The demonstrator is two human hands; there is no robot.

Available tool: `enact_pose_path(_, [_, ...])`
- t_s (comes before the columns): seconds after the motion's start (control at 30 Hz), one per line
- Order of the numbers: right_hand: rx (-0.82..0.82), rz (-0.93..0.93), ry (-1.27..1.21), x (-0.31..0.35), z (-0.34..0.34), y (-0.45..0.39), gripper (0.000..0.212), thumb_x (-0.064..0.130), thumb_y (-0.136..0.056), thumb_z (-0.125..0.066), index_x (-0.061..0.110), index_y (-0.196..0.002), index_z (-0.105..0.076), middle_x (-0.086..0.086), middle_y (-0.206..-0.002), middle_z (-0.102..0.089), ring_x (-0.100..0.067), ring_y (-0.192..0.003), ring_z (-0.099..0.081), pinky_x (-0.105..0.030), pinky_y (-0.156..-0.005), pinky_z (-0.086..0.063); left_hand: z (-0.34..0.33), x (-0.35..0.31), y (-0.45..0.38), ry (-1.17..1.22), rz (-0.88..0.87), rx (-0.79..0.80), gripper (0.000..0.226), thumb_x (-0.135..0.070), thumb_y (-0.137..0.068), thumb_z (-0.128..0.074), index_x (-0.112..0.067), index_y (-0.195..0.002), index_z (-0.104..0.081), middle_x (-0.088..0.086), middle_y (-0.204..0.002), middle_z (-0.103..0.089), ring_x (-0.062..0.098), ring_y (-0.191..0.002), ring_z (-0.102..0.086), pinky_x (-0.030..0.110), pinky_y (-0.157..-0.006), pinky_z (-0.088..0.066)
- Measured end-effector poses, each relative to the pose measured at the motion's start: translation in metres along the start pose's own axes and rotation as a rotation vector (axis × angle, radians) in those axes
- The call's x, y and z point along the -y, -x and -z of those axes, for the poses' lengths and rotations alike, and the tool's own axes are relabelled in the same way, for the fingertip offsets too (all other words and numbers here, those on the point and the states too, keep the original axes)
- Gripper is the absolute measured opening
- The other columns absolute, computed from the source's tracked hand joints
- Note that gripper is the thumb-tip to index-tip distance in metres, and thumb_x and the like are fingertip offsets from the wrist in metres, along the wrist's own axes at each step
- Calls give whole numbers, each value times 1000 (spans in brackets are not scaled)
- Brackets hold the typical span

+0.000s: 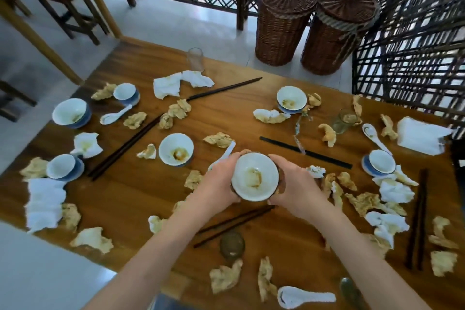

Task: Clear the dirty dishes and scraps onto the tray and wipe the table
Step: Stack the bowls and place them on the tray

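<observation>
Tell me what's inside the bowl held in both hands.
The bowl, held by the left hand and right hand, shows only a brownish sauce smear on its white inside. No food or utensil. What lies beneath it is covered.

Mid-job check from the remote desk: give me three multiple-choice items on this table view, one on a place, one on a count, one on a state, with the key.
1. Where is the stack of clean white napkins?
A. right edge of the table
B. left edge
C. on the floor

2. How many wicker baskets stand beyond the table?
A. one
B. two
C. four

3. What is the state of the bowl between the hands?
A. full of soup
B. upside down
C. upright, emptied, with brown stains

Key: 1 A, the stack lies by the right edge. 2 B, two lidded baskets stand side by side. 3 C, the left hand and right hand hold it upright, stained inside.
</observation>
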State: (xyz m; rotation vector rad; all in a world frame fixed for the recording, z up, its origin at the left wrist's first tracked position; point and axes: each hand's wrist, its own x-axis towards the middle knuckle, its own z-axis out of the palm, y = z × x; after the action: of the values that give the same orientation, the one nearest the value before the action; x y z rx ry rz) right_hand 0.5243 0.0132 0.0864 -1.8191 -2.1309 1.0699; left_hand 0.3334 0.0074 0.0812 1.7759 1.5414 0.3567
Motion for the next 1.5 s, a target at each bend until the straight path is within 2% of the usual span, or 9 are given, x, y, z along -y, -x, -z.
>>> enact_pose_path(0.13, [-28,-3,-62,51,-25,-29,98,18,-56,-87,29,-139,-36,8,-128,-54,-15,-110,-53,-23,-85,-44,62,38,-5,-43,-30,67,89,-19,-62,-84,-23,-138,-39,-2,-127,-56,18,-117,-51,39,-96,-45])
enact_pose_path(0.3, [-79,-4,-136,109,-65,-62,94,14,-59,-86,28,-139,-38,29,-99,-48,10,-88,-51,-1,-64,-42,122,91,-17,-190,-38,144,90,-21,-58,-87,-24,-135,-40,-3,-126,-57,19,-117,-51,37,-95,-46])
enact_pose_path(0.43, [-74,-4,-156,140,-92,-95,79,17,-63,-83,29,-131,-43,12,-112,-57,-9,-105,-55,-24,-82,-50,146,134,-35,-226,-22,183,89,-20,-56,-88,-28,-132,-42,-6,-125,-58,16,-116,-53,38,-93,-48])
enact_pose_path(0.63, [-29,-72,-127,150,-117,-125,81,13,-60,-83,28,-128,-44,7,-120,-55,-14,-111,-51,-30,-89,-45,148,177,-50,-162,6,192,98,-14,-54,-89,-25,-137,-39,-4,-133,-53,16,-124,-46,29,-98,-38])
enact_pose_path(0.77, [-37,-109,-83,145,-125,-127,78,15,-60,-84,29,-125,-44,9,-119,-56,-13,-112,-51,-24,-85,-41,138,186,-57,-134,18,241,102,-12,-55,-89,-23,-141,-35,-3,-138,-48,16,-128,-42,32,-105,-37])
enact_pose_path(0.87, [-39,-142,-70,141,-130,-128,84,15,-62,-84,28,-132,-40,7,-128,-52,-14,-120,-46,-25,-91,-38,133,190,-59,-108,13,267,100,-12,-55,-89,-24,-139,-37,-4,-135,-52,16,-125,-46,38,-102,-41])
enact_pose_path(1.2, [0,-148,-125,131,-136,-137,86,16,-62,-83,29,-134,-38,9,-128,-49,-11,-121,-42,-19,-88,-32,130,199,-66,-65,39,262,96,-9,-54,-88,-28,-135,-40,-4,-128,-56,18,-121,-49,35,-98,-44])
enact_pose_path(1.37, [56,-203,-125,125,-139,-142,104,15,-63,-84,22,-146,-22,6,-146,-37,-16,-135,-32,-30,-105,-32,125,199,-66,-82,121,278,111,-8,-55,-88,-31,-144,-25,-3,-137,-49,20,-127,-43,39,-102,-42])
enact_pose_path(1.5, [91,-233,-161,119,-144,-149,96,9,-63,-82,25,-142,-29,4,-133,-51,-19,-124,-46,-29,-95,-42,111,197,-62,-27,163,227,106,-11,-55,-87,-28,-141,-28,-4,-132,-53,19,-122,-48,39,-97,-46])
